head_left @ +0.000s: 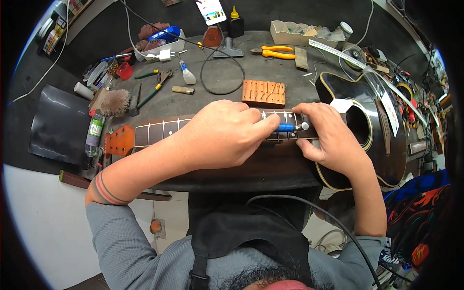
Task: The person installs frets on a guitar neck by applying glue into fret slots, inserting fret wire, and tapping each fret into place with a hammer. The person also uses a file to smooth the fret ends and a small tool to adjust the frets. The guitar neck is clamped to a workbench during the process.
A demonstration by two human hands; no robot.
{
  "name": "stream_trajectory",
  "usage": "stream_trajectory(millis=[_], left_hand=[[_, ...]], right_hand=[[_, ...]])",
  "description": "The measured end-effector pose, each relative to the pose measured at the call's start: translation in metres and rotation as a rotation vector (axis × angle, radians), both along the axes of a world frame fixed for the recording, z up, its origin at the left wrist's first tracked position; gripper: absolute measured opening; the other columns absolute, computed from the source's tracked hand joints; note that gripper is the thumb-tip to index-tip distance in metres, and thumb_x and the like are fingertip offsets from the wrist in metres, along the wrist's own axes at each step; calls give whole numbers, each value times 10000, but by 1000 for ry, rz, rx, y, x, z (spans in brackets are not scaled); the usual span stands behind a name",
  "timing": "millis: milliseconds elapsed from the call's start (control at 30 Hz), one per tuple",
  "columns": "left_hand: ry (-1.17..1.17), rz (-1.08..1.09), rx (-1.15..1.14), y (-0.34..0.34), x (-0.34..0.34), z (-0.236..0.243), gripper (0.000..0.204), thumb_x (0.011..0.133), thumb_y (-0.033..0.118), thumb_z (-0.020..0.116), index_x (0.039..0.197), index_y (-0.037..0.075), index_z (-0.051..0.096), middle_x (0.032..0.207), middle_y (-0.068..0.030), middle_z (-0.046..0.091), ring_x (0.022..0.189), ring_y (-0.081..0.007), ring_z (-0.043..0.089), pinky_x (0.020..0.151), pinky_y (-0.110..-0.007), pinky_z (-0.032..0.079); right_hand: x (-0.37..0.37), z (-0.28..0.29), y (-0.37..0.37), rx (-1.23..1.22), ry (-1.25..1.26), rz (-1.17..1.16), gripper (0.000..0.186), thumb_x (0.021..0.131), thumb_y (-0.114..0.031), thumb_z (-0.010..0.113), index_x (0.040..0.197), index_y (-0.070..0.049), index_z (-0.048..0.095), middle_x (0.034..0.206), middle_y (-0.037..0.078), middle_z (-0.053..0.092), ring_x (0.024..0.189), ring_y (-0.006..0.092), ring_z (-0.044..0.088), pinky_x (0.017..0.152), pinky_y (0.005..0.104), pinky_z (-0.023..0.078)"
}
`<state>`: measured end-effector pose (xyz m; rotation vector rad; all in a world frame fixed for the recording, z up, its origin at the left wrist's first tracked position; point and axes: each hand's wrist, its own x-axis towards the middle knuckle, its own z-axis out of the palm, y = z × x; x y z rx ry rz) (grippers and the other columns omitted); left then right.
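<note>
The fingers (pixel 263 123) of the left hand (pixel 222 135) are pinched shut around a small tool with a blue handle (pixel 286 127) and a round silvery tip, held lying across the guitar neck (pixel 159 130). The right hand (pixel 328 140) rests just beside it, its fingers curled loosely over the neck's edges near the tool's tip; whether they press on the tip cannot be told. The neck is long, dark wood crossed by thin pale frets with pale dots, ending at the left in an orange-brown headstock (pixel 120 140); to the right it meets the glossy black guitar body (pixel 382 159) with its round sound hole. The guitar lies flat across a dark grey surface (pixel 217 101). Just behind the hands sits an orange wooden block (pixel 264 93) with slots cut in rows. Farther back lie yellow-handled pliers (pixel 273 52), a black cable loop (pixel 222 72), green-handled cutters (pixel 157 82), a bristly brush (pixel 116 103) and a black glue bottle with a yellow cap (pixel 236 23).
</note>
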<state>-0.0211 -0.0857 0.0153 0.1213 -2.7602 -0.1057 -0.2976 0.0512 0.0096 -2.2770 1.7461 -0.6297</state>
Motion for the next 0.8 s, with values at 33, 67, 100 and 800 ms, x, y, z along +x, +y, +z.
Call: stream_trajectory(millis=[33, 67, 100, 800], left_hand=[[7, -9, 6, 0, 0, -2, 447, 912, 126, 837, 1333, 50, 710, 880, -86, 711, 782, -309, 732, 712, -448, 582], [9, -6, -4, 0, 1, -1, 465, 911, 120, 835, 1352, 48, 706, 880, -85, 711, 783, -309, 731, 714, -448, 582], [11, -9, -12, 0, 1, 0, 483, 910, 113, 833, 1370, 45, 703, 881, -85, 711, 784, -309, 730, 715, -448, 583], [-7, -5, 8, 3, -3, 3, 493, 895, 44, 806, 1379, 52, 707, 963, -128, 746, 852, -355, 735, 750, -473, 586]], right_hand=[[0, 1, 1, 33, -5, -11, 594, 884, -207, 803, 1427, -72, 602, 1263, 198, 685, 1246, 418, 639, 1139, 501, 486], [-2, 2, -1, 28, -8, 5, 595, 897, -222, 809, 1435, -68, 605, 1285, 195, 687, 1248, 413, 640, 1128, 492, 494], [-6, -1, -3, 13, -32, 31, 601, 908, -234, 810, 1447, -65, 604, 1309, 195, 689, 1255, 412, 641, 1130, 491, 495], [-25, 2, -54, 495, -448, 72, 250, 1112, -211, 772, 1179, -36, 605, 1016, -8, 624, 976, 99, 579, 897, 294, 516]])
